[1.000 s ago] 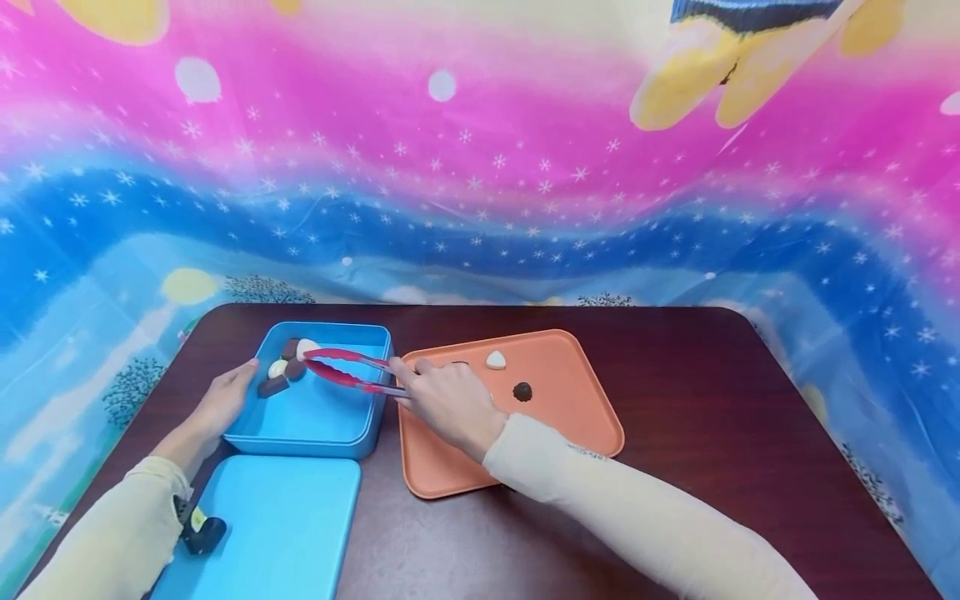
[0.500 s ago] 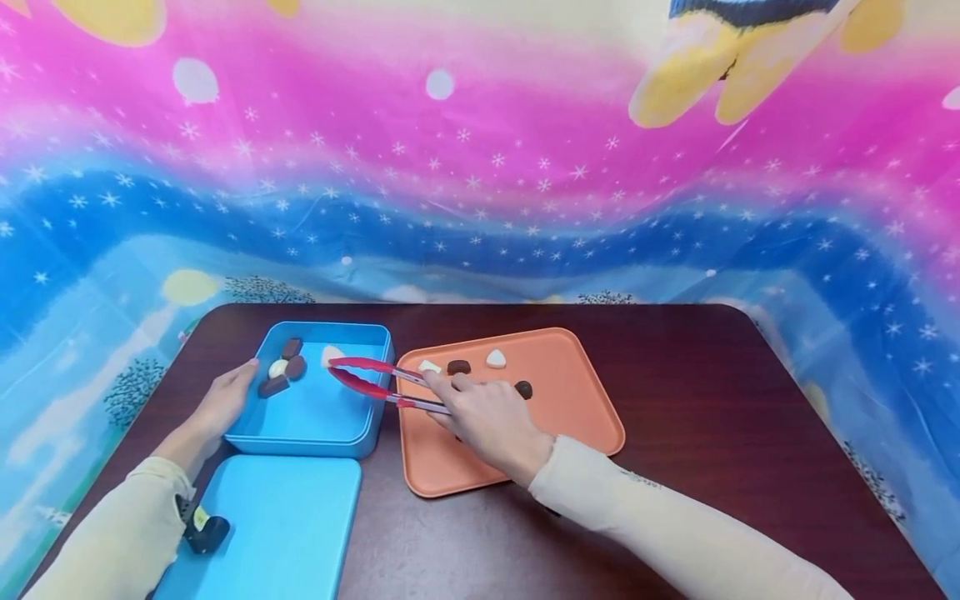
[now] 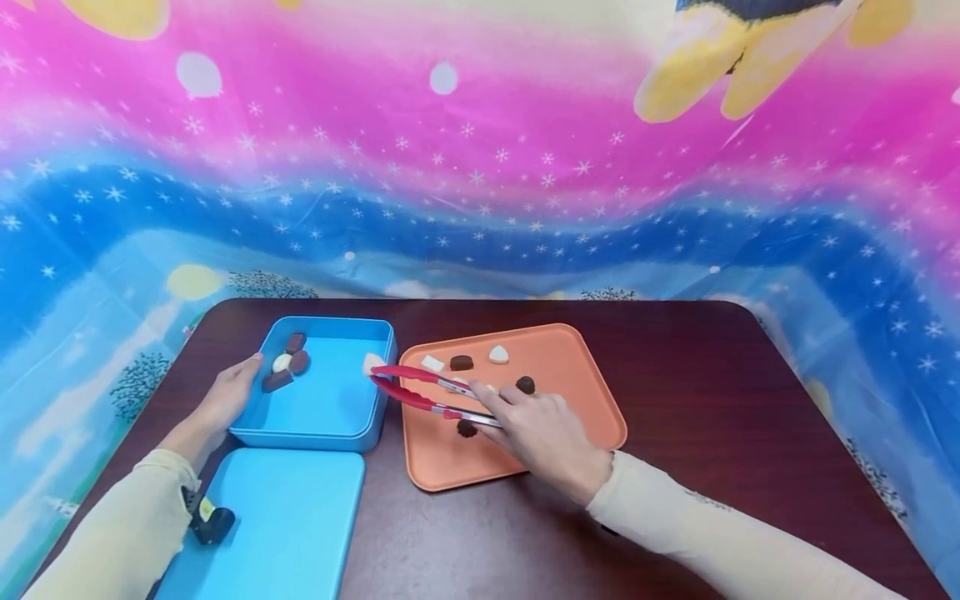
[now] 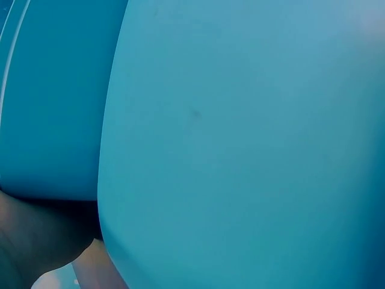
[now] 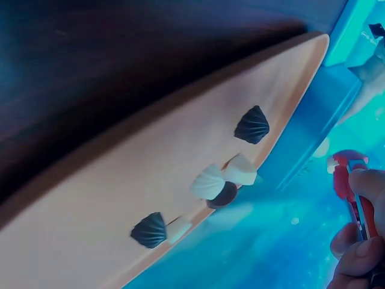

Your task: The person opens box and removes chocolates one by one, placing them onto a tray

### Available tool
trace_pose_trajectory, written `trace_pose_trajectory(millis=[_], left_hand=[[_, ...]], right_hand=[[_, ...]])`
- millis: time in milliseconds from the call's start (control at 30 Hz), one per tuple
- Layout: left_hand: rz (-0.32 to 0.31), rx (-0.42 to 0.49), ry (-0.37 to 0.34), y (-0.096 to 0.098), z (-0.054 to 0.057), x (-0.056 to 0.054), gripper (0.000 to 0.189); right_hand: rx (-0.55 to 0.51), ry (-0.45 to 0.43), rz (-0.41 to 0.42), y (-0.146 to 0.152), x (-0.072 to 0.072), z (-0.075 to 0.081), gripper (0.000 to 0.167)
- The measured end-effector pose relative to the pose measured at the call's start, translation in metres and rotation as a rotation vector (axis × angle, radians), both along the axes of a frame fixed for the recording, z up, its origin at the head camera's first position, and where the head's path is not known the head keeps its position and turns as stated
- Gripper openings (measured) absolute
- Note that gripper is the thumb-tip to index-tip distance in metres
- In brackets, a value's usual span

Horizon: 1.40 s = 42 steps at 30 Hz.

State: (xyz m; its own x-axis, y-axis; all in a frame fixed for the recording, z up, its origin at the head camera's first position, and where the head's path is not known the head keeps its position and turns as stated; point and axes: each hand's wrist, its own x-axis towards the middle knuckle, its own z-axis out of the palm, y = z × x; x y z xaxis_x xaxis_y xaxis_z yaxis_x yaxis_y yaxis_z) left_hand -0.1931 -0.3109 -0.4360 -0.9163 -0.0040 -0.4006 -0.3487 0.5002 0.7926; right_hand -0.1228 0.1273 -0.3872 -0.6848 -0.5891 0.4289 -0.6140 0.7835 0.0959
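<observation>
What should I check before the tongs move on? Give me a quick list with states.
1. Right hand on the tongs: ok, holding them.
2. White piece at the tips: ok, though how firmly it is gripped, cannot tell.
3. White piece above the box rim: cannot tell; it overlaps the right wall in the head view.
4. Left hand at the box: ok, by its left wall.
5. Lid off: ok, lying in front of the box.
6. Tongs free of pieces on the tray: cannot tell; they overlap some in view.
</observation>
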Motion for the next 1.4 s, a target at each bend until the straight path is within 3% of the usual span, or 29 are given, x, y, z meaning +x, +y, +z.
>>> trace_pose_trajectory(millis=[267,433,667,800,1033,1400], left_hand=[[-0.021,0.031,-0.03,0.001,-0.002,-0.004,0.084],[-0.011,0.043,-0.038,0.0,-0.004,-0.004,0.083],[-0.018,0.025,-0.035,-0.001,-0.001,-0.004,0.085],[-0.013,0.029,-0.042,-0.001,-0.001,-0.004,0.084],[-0.018,0.019,-0.033,0.0,0.0,-0.006,0.083],[-0.023,0.001,-0.01,-0.001,-0.001,-0.002,0.084]], right_hand=[[-0.044,0.025,0.001,0.032,0.012,-0.002,0.055],[-0.069,-0.03,-0.066,0.053,0.02,-0.003,0.059],[-0.128,-0.035,-0.119,0.08,0.026,-0.011,0.053],[-0.206,-0.128,-0.182,0.094,0.026,-0.014,0.048],[-0.376,-0.371,-0.345,0.119,0.02,-0.011,0.051],[-0.482,-0.579,-0.394,0.148,0.005,-0.02,0.052]])
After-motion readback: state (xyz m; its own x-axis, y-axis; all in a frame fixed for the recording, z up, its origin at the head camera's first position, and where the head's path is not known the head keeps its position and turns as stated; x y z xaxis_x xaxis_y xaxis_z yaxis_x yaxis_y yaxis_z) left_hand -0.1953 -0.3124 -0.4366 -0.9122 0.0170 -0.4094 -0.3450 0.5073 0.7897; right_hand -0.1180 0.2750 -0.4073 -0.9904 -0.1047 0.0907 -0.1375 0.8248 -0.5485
